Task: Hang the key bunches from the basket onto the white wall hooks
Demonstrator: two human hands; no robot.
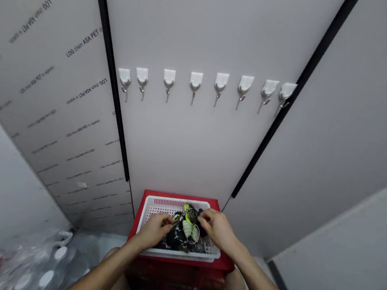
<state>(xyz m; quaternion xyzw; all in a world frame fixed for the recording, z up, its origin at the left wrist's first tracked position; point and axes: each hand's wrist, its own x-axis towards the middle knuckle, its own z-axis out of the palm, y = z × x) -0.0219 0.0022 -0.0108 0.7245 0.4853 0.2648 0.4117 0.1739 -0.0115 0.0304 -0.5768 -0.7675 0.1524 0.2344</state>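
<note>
A white plastic basket point(158, 201) with a perforated floor holds a heap of small, mostly black items point(176, 239). Among them are pale green leaf-shaped pieces point(187, 229), a bright yellow piece point(191, 216) and a thin pinkish loop. My left hand point(156, 230) is over the basket's left half, fingers curled and closed at the heap's left edge. From the right, my right hand point(217, 225) reaches in with its fingertips pinched beside a dark piece. What either hand grips is too small and partly covered to make out.
The basket rests on a red stool-like stand point(225, 261) between the person's knees. Several white adhesive hooks point(196, 80) line the wall ahead, between two black strips point(109, 59). Plastic-wrapped bottles point(46, 277) stand on the floor at lower left.
</note>
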